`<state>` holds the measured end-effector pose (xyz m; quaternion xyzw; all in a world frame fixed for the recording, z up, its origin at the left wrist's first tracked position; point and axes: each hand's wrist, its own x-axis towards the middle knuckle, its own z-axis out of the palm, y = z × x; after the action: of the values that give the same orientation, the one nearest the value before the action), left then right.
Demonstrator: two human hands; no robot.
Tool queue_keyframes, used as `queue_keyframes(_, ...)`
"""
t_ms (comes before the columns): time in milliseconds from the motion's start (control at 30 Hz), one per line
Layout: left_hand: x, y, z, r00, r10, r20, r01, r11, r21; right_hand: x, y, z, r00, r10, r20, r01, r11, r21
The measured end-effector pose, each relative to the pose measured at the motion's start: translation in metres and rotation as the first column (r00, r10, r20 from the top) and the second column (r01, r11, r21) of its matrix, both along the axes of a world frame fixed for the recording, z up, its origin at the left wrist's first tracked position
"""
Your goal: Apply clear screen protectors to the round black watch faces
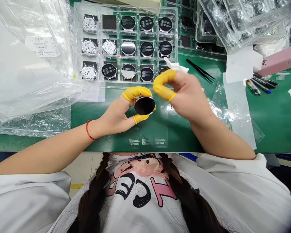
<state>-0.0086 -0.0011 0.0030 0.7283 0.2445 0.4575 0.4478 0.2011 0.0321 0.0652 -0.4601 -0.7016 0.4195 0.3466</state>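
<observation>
My left hand (118, 111) grips a round watch body (145, 106) by its rim, its black glossy face towards me. Yellow finger cots cover the thumb and fingertips of both hands. Just right of the watch, my right hand (184, 90) is closed in a pinch, apart from the watch; whatever sits between its fingertips is hidden. On the green table below lies a clear film sheet (157, 129) with small white printed text. Behind the hands, a clear plastic tray (77, 42) holds several round watch bodies, some with printed black faces up, others with white backs.
Black tweezers (200, 70) and a white tissue (177, 65) lie behind my right hand. Several pens (262, 84) and a pink box (281, 60) are at the right. Stacked clear trays (247, 22) stand at back right. Plastic bags (29, 81) cover the left side.
</observation>
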Motion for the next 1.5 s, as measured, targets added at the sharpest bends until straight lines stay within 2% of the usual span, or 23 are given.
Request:
queue_keyframes(133, 0.0, 0.001, 0.001, 0.999, 0.011, -0.043, -0.017, 0.993, -0.121, 0.005, 0.003, 0.015, 0.961, -0.126, -0.246, 0.137, 0.99, 0.029)
queue_keyframes(233, 0.0, 0.004, 0.001, 0.999, -0.012, -0.03, 0.005, 0.977, -0.213, 0.003, -0.004, 0.023, 0.978, -0.059, -0.2, 0.053, 0.998, -0.035)
queue_keyframes(300, 0.0, 0.006, 0.001, 1.0, -0.015, -0.015, 0.011, 0.965, -0.26, 0.0, -0.009, 0.023, 0.992, 0.026, -0.125, -0.041, 0.992, -0.117)
queue_keyframes(367, 0.001, 0.007, 0.001, 1.0, -0.018, -0.01, 0.015, 0.958, -0.287, -0.004, -0.012, 0.019, 0.994, 0.069, -0.081, -0.082, 0.981, -0.176)
queue_keyframes(600, 0.002, 0.007, 0.004, 0.999, -0.046, -0.002, 0.044, 0.957, -0.287, -0.01, -0.012, 0.009, 0.997, 0.036, -0.061, -0.05, 0.967, -0.249)
queue_keyframes(933, 0.003, 0.006, 0.005, 1.0, -0.029, -0.003, 0.027, 0.952, -0.305, -0.012, -0.014, 0.009, 1.0, -0.004, -0.025, -0.001, 0.979, -0.203)
queue_keyframes(1133, 0.003, 0.006, 0.004, 1.0, -0.025, 0.006, 0.026, 0.967, -0.255, -0.013, -0.015, 0.008, 1.0, -0.013, 0.002, 0.013, 0.982, -0.19)
queue_keyframes(1500, 0.001, 0.007, 0.003, 0.999, -0.045, -0.011, 0.04, 0.966, -0.256, -0.014, -0.017, 0.008, 0.998, -0.017, 0.065, 0.023, 0.995, -0.098)
